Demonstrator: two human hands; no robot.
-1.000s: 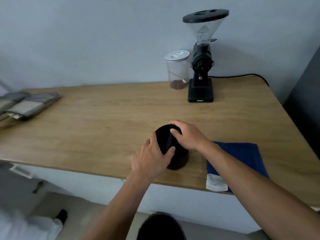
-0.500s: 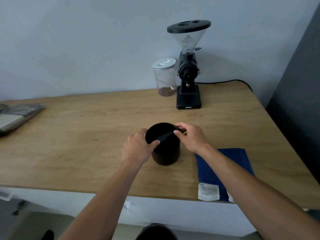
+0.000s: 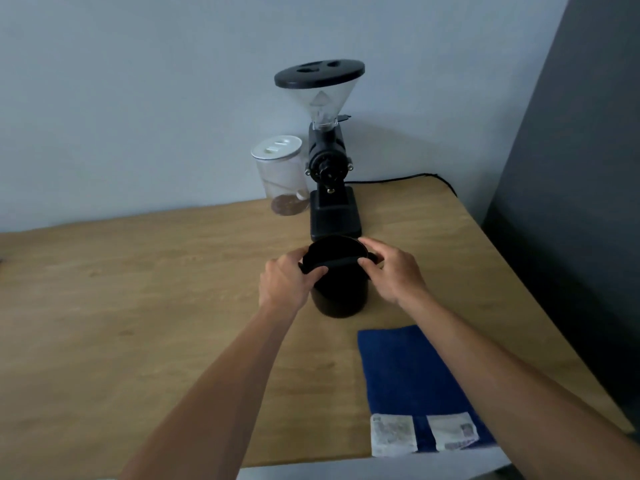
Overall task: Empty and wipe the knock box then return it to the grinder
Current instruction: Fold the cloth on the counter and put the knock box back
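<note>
The black round knock box (image 3: 339,296) stands upright on the wooden table (image 3: 138,306), just in front of the black coffee grinder (image 3: 330,188). A black bar runs across its open top. My left hand (image 3: 285,282) grips the left end of the bar and the rim. My right hand (image 3: 391,271) grips the right end and the rim. The box's inside is dark and I cannot see its bottom.
A clear jar with a white lid (image 3: 282,178) and some brown grounds stands left of the grinder. A blue cloth (image 3: 415,382) with white labels lies at the table's front right edge. The grinder's black cable (image 3: 415,176) runs along the back right.
The knock box went from tilted under my hands near the front edge to upright, and both hands carried it away from me toward the grinder.
</note>
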